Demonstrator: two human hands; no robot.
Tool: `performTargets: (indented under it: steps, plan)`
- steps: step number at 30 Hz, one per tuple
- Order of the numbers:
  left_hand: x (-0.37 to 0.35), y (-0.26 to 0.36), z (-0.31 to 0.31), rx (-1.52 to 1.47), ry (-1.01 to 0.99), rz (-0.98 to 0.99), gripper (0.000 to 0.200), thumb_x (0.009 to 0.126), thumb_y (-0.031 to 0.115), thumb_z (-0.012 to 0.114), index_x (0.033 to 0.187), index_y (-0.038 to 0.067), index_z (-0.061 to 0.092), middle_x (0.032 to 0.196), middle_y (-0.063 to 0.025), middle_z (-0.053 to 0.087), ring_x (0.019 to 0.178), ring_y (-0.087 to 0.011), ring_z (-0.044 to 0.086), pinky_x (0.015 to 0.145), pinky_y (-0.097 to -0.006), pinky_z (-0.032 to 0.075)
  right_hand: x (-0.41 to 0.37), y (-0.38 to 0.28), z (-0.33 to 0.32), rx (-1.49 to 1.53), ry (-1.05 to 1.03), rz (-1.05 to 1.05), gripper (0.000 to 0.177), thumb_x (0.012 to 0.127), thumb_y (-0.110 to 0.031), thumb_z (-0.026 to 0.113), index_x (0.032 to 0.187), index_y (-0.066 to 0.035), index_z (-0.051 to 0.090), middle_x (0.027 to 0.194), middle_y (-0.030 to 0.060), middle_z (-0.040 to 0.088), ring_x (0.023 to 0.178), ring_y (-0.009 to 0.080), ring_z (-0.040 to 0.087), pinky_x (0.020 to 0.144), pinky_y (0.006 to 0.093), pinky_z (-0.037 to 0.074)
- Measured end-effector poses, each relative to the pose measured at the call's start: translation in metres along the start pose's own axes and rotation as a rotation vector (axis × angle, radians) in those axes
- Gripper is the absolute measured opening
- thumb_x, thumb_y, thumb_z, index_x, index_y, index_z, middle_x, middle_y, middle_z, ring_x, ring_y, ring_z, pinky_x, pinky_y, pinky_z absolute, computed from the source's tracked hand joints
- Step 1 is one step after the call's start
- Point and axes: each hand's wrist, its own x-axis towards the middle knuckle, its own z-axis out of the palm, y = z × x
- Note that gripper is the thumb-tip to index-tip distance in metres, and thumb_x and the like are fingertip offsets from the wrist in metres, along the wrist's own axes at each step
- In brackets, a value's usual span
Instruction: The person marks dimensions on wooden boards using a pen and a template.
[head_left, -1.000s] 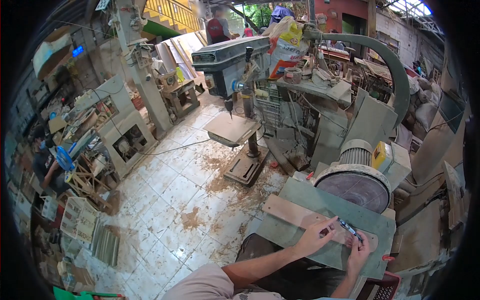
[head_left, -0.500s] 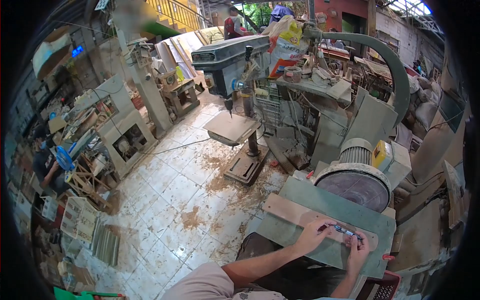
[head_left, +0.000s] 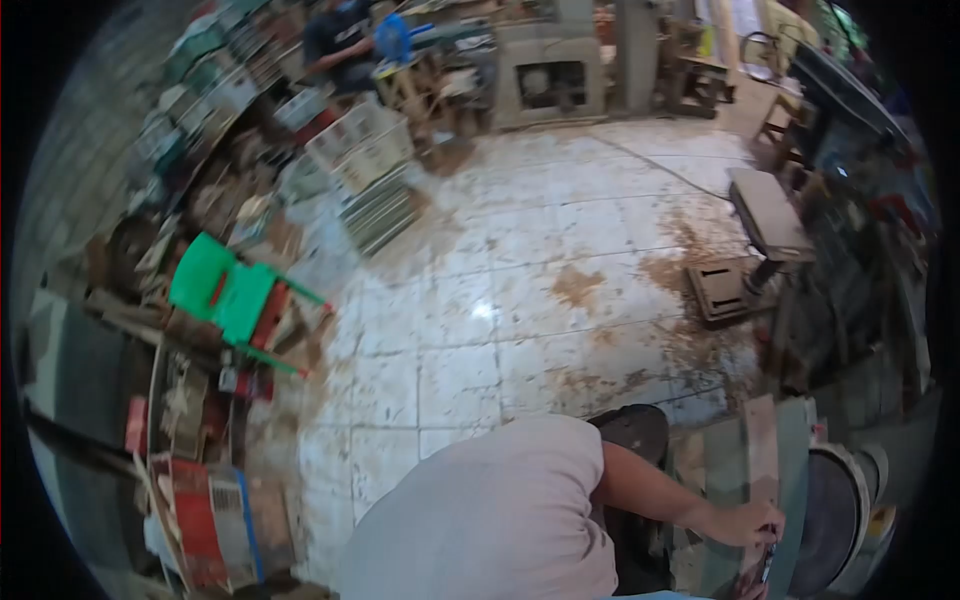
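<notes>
My left hand (head_left: 748,524) is at the lower right, closed in a pinch at one end of a small dark pen-like tool (head_left: 767,566). At the bottom edge, my right hand (head_left: 750,589) is partly cut off, with its visible fingers closed around the lower part of the same tool. Both hands are over a long flat wooden strip (head_left: 762,450), which lies on a green board (head_left: 795,470). Beside the board stands a round disc sander (head_left: 832,515).
A drill press base (head_left: 722,290) stands on the tiled floor at the right. To the left are a green plastic chair (head_left: 238,292), a cream crate (head_left: 362,145) and piled boxes. A seated person (head_left: 340,45) is at the top. Sawdust (head_left: 578,286) marks the floor.
The camera view has swung left and down, bringing the green chair into fuller view and shifting my hands to the lower right. Both hands still hold the tool.
</notes>
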Motion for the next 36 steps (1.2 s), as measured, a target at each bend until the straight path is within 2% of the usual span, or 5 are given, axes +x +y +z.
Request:
performTargets:
  steps: [2,7,24,28,36]
  plan:
    - [0.002,0.006,0.001,0.016,0.036,0.142,0.009,0.080,0.002,0.063,0.087,-0.003,0.062,0.077,-0.0146,0.065,0.070,-0.0257,0.065,0.066,-0.0353,0.051,-0.073,-0.097,0.071,-0.304,0.226,-0.472,0.029,0.092,-0.019,0.065,0.100,0.009,0.067,0.087,0.0197,0.069,0.074,0.0270,0.066,0.066,0.0352,0.057]
    - [0.003,0.014,-0.001,-0.029,0.117,0.032,0.009,0.078,0.005,0.066,0.082,-0.003,0.064,0.074,-0.0134,0.067,0.070,-0.0242,0.066,0.065,-0.0348,0.051,-0.069,-0.094,0.061,-0.314,0.127,-0.505,0.029,0.092,-0.019,0.064,0.100,0.009,0.067,0.088,0.0198,0.069,0.075,0.0269,0.067,0.067,0.0355,0.058]
    - [-0.005,0.021,-0.006,0.062,-0.068,0.073,0.027,0.077,0.010,0.067,0.100,-0.003,0.068,0.094,-0.0181,0.067,0.082,-0.0282,0.067,0.073,-0.0358,0.054,-0.067,-0.091,0.058,-0.248,0.090,-0.510,0.028,0.093,-0.018,0.063,0.103,0.008,0.066,0.091,0.0203,0.069,0.077,0.0269,0.067,0.069,0.0363,0.058]
    - [0.001,0.007,-0.005,0.156,-0.217,0.231,0.031,0.085,0.008,0.062,0.115,-0.001,0.063,0.110,-0.0181,0.064,0.095,-0.0264,0.063,0.080,-0.0337,0.053,-0.080,-0.105,0.058,-0.332,0.069,-0.327,0.036,0.096,-0.028,0.059,0.106,0.006,0.065,0.118,0.0175,0.063,0.105,0.0240,0.061,0.073,0.0351,0.059]
    - [-0.004,0.024,-0.021,0.254,-0.302,0.144,0.037,0.092,0.012,0.059,0.127,0.000,0.057,0.114,-0.0160,0.062,0.107,-0.0238,0.059,0.087,-0.0317,0.050,-0.089,-0.091,0.072,0.027,0.229,-0.148,0.025,0.098,-0.019,0.055,0.113,0.001,0.056,0.100,0.0104,0.067,0.082,0.0153,0.067,0.065,0.0244,0.051]
